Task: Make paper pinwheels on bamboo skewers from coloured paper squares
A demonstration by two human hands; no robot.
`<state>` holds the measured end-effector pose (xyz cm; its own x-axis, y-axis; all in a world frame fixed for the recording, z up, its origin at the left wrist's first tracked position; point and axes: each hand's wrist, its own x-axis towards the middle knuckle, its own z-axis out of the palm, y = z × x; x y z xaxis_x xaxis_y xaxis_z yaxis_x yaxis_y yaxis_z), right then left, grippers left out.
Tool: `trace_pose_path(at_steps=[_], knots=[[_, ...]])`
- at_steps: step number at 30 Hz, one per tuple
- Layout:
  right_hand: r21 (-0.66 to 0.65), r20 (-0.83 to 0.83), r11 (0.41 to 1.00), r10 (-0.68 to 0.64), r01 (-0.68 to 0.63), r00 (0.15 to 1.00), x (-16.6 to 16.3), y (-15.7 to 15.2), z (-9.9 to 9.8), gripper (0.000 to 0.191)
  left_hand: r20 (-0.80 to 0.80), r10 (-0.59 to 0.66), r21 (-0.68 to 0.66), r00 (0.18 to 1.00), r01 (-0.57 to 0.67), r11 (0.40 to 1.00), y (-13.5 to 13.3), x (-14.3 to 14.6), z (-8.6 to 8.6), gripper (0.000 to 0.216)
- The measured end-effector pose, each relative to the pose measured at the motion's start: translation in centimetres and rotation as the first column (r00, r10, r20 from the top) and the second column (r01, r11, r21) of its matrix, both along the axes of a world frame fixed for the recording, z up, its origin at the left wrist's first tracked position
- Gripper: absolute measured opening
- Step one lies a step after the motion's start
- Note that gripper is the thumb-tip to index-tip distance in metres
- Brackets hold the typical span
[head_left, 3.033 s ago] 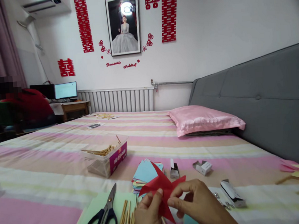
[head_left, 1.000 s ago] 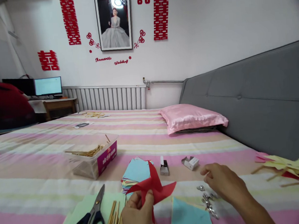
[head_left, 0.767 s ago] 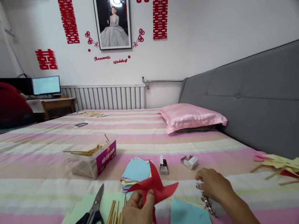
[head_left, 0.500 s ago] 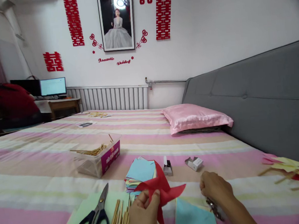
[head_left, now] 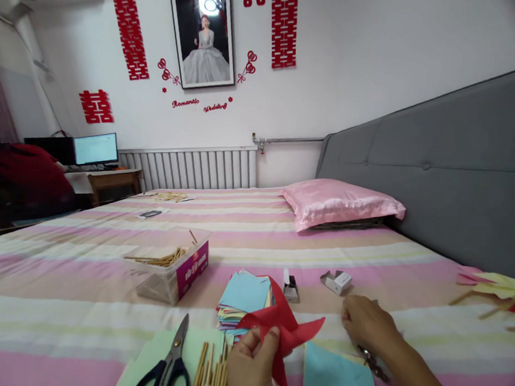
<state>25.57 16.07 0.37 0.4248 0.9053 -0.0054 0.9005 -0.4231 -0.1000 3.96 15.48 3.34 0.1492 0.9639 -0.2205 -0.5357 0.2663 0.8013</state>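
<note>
Left hand [head_left: 250, 371] pinched the red pinwheel [head_left: 282, 329]; right hand [head_left: 369, 326] closed over pins [head_left: 370, 363]. Pinning needs one pin separated.

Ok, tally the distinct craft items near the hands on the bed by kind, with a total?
Red paper pinwheel, in left hand: 1
Scissors: 1
Stack of coloured paper squares: 1
Bundle of wooden sticks: 1
Clear tub of sticks: 1
Small white boxes: 1
Cluster of metal pins, by right hand: 1
Total: 7
</note>
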Motion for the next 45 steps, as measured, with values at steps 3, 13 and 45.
trace_pose_path(at_steps=[3,13,45], knots=[[0.076,-0.057,0.993,0.099,-0.095,0.993,-0.3,0.1,0.0,0.013,0.005,0.002,0.004,1.0,-0.002,1.0,0.1,0.0,-0.1,0.016],[0.256,-0.213,0.913,0.375,-0.319,0.902,-0.5,0.5,-1.6,0.015,0.004,0.009,0.005,1.0,-0.009,1.0,0.2,0.0,-0.3,0.017],[0.229,-0.236,0.939,0.309,-0.256,0.921,-0.6,1.2,-1.4,0.026,0.021,0.001,0.013,1.0,-0.001,1.0,0.3,0.0,-0.3,0.021]])
